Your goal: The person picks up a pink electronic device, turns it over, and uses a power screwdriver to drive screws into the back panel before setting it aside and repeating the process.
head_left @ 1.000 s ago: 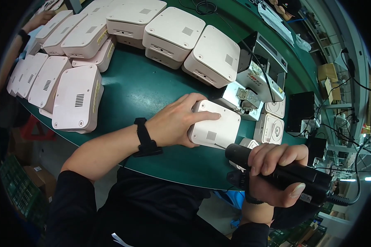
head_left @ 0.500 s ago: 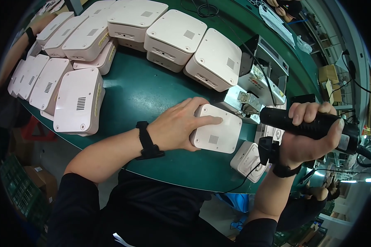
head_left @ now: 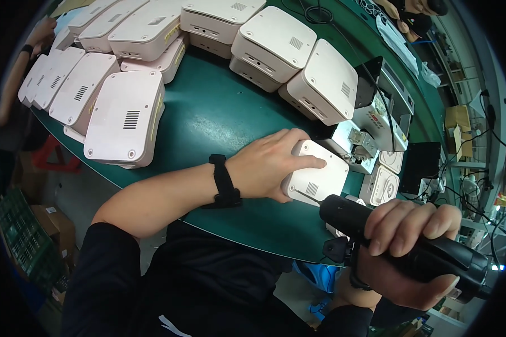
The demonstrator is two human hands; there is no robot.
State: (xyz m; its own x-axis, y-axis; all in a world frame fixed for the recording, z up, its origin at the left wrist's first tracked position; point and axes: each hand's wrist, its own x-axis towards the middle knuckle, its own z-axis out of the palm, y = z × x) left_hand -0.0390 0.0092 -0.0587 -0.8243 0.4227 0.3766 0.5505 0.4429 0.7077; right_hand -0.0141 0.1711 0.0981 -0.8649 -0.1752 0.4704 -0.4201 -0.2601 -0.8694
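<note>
My left hand [head_left: 270, 163] grips a small white plastic housing [head_left: 326, 167] with rounded corners, a screw hole near each corner and a slotted vent. Its thumb lies on the top face and its fingers wrap the far left side. The housing rests on the green work surface. My right hand [head_left: 407, 247] is closed around a black electric screwdriver [head_left: 348, 216], held tilted with its thin bit pointing left. The bit's tip is at the housing's near left corner, by a screw hole; whether it touches, I cannot tell.
Stacks of similar white housings [head_left: 272, 42] line the back and left of the green table [head_left: 208, 121]. A metal device [head_left: 362, 143] stands right of my left hand, beside white parts [head_left: 383, 185] and cables. Another person's arm [head_left: 19, 70] is at far left; another person [head_left: 416, 17] sits at the back right.
My right hand has brought the screwdriver down and left, its bit now at the housing's near left corner. The view has shifted, while my left hand keeps its grip on the housing.
</note>
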